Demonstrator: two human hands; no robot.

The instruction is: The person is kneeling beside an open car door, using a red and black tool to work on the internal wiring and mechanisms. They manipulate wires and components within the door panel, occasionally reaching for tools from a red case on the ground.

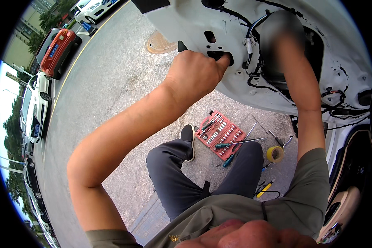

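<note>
A stripped white car door (273,97) stands before me, its inner metal and black wiring bare. My left hand (196,70) is closed around the door's edge, with the thumb in a rectangular hole and the other fingers hidden behind. A small black piece (182,46) sticks out beside its knuckles. My right hand (286,43) is up at the large opening in the door, next to a white connector (249,45) on the wiring. A grey blur covers it, so neither its fingers nor anything in them can be made out.
On the ground lie an open red socket set (221,134), screwdrivers (227,160), a yellow tape roll (275,154), a ratchet (288,141) and a yellow-handled tool (265,189). A round manhole cover (161,43) lies beyond. Parked cars (58,51) line the left. The car's interior (347,177) is at right.
</note>
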